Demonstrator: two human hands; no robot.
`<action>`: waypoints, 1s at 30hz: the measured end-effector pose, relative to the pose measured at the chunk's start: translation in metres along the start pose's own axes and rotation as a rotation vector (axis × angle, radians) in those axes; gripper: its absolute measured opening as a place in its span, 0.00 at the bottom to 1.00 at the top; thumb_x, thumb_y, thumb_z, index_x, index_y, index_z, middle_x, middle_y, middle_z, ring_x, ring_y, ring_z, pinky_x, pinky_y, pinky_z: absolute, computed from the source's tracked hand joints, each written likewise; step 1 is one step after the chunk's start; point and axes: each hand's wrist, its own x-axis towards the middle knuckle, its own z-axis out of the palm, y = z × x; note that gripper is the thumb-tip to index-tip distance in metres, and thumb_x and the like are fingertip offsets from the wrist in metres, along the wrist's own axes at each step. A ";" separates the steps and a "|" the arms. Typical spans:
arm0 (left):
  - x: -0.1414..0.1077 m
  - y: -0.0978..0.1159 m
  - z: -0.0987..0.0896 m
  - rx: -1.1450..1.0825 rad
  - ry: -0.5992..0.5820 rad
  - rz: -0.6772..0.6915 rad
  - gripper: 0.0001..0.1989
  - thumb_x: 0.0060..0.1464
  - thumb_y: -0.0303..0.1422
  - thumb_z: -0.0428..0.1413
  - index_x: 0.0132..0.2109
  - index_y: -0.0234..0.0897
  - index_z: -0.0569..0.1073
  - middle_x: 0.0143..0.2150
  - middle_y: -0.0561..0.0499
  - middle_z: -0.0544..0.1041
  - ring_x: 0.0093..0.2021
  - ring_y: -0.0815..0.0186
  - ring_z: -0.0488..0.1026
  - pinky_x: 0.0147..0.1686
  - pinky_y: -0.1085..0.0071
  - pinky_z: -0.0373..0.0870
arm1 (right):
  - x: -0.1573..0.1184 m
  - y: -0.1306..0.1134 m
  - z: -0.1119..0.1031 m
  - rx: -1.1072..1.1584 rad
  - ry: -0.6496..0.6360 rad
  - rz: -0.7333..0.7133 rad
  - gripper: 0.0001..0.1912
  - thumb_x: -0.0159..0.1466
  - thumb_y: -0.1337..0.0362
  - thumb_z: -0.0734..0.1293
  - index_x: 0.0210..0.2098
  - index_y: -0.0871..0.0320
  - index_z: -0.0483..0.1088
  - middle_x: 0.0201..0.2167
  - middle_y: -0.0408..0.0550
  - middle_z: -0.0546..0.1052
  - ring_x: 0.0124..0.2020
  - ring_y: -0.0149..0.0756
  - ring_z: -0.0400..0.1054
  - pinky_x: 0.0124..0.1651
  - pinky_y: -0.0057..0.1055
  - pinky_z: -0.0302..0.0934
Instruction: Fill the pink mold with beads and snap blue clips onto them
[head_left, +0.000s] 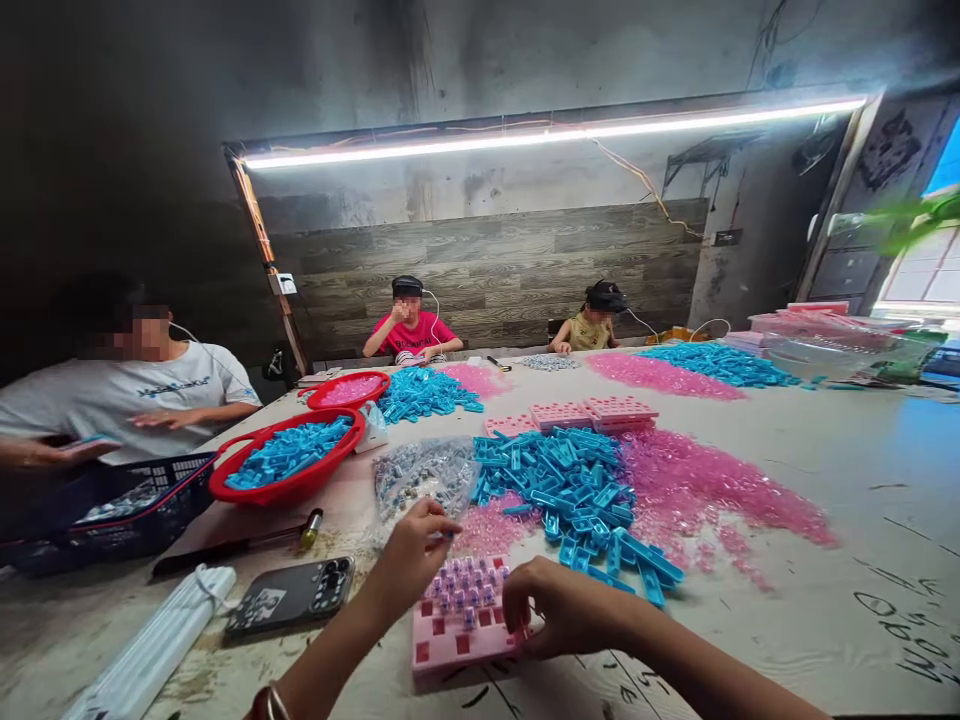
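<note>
A pink block with square holes (439,655) lies on the table in front of me. Small clear-and-purple pieces (469,590) stand in its far rows, while several nearer holes show dark red. Over the block's far left corner is my left hand (416,545), its thumb and fingers pinched together; anything between them is too small to name. My right hand (559,605) bends down at the block's right edge, fingers closed, and its fingertips are partly hidden. Beyond the hands lie a clear bag of small metallic parts (424,475), blue plastic pieces (555,475) and pink translucent pieces (705,485).
A phone (289,600), a white bar (154,645) and a hammer (240,545) lie at left. Red baskets (281,490), a dark crate (187,490) and more pink blocks (562,415) stand farther off. Three people (409,330) sit around the table.
</note>
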 end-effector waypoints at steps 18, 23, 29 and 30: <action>-0.016 0.021 0.035 0.238 -0.345 0.057 0.12 0.41 0.19 0.48 0.31 0.35 0.72 0.33 0.52 0.70 0.35 0.68 0.65 0.33 0.75 0.60 | -0.001 0.004 0.000 0.048 0.019 0.037 0.09 0.48 0.73 0.67 0.31 0.61 0.73 0.26 0.42 0.73 0.27 0.28 0.65 0.29 0.21 0.56; -0.016 0.016 0.038 0.264 -0.349 0.100 0.12 0.40 0.20 0.48 0.30 0.35 0.73 0.30 0.52 0.70 0.32 0.68 0.65 0.31 0.75 0.59 | -0.001 0.008 0.001 0.067 0.001 0.014 0.08 0.48 0.71 0.68 0.31 0.61 0.72 0.25 0.41 0.73 0.26 0.27 0.64 0.28 0.21 0.56; -0.015 0.010 0.040 0.312 -0.363 0.129 0.11 0.40 0.21 0.48 0.29 0.36 0.73 0.29 0.52 0.72 0.32 0.66 0.67 0.33 0.73 0.60 | 0.001 0.015 0.005 0.074 -0.020 0.007 0.09 0.48 0.71 0.68 0.31 0.60 0.72 0.26 0.41 0.73 0.26 0.27 0.64 0.28 0.21 0.56; -0.015 0.010 0.040 0.317 -0.364 0.128 0.12 0.40 0.21 0.48 0.28 0.37 0.73 0.29 0.52 0.72 0.33 0.66 0.67 0.34 0.73 0.60 | 0.001 0.015 0.005 0.069 -0.020 0.008 0.09 0.48 0.71 0.68 0.31 0.60 0.72 0.26 0.41 0.73 0.26 0.27 0.64 0.28 0.21 0.56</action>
